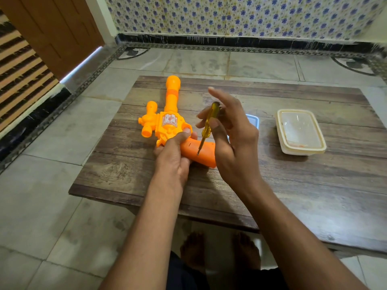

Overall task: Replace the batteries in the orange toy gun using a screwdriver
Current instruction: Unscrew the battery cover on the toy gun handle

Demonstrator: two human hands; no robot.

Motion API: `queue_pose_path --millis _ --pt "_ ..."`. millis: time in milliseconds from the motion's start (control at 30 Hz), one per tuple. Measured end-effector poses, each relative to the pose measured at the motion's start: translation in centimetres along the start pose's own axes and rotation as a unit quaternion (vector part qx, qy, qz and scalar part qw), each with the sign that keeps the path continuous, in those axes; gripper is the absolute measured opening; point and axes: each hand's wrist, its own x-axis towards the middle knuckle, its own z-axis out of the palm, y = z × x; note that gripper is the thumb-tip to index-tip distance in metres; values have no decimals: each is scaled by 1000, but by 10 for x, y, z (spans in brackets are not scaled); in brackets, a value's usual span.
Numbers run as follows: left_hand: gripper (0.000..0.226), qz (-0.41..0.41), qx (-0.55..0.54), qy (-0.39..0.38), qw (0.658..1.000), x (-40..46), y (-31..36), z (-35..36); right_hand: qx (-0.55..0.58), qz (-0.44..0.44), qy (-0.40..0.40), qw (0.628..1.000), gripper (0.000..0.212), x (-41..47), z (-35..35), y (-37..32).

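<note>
1. Tiled floor and a flowered wall surround a low wooden table (293, 185), and your work sits on its middle, so you have a flat, firm base to press against.
2. Your gun (167, 122) lies on its side there, barrel pointing away from you and the grip (199, 153) toward your right.
3. Your left hand (173, 160) clasps the gun where the body meets the grip, thumb up near the trigger area, pinning it to the wood.
4. Your right hand (230, 139) pinches the screwdriver (207, 126) by its yellow handle between thumb and fingers, with the index finger raised and straight.
5. Its tip rests on the grip, at what looks like a small screw; you cannot see from here whether the tip is seated in the head.
6. Judge the gun as light, hollow moulded plastic: stiff, smooth and likely to skid or spin under a turning tool, so keep the left hand's hold low and close to the screw.
7. Thin plastic can crack or its screw hole strip, so press straight down and turn gently.
8. The screwdriver is slim with a slick handle; a hold nearer its top should give you more pressure.
9. A clear tub (301, 130) stands well to the right, and a small blue-rimmed lid (254, 120) peeks from behind your right hand; either would likely suit the loose screw.
</note>
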Motion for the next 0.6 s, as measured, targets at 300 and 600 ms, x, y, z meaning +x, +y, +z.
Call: queue_pose_path --millis 300,600 --pt "63 -6 12 10 1000 4 -2 -1 -56 -33 32 997 40 4 -1 5" --pt "65 1 5 1 1000 5 -4 -4 -63 -43 38 996 39 4 0 1"
